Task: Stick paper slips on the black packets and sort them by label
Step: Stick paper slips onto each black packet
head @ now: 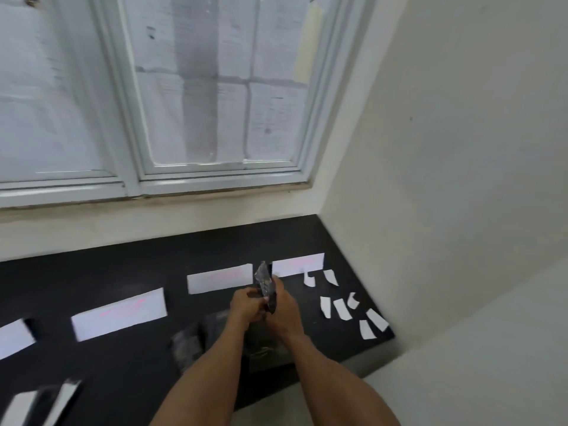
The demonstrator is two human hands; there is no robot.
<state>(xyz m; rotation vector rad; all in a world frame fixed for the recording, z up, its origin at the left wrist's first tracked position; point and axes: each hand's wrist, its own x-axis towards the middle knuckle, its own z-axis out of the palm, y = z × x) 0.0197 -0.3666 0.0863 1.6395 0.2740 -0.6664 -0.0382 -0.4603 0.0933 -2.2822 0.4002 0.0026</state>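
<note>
head view shows the left hand (246, 305) and right hand (282, 305) both gripping one black packet (265, 281) upright above the dark counter (123, 265), just left of the loose paper slips (341, 309). it looks light, crinkly and slick; pinching its edges seems safest.

A plain indoor room corner: a black counter (123, 272) under a paper-covered window (215, 87), beside bare cream walls (461, 149).

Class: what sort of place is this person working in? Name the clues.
Probably a plain indoor room: a black stone counter built into a corner, a white-framed window papered over above it, and bare cream walls.
</note>
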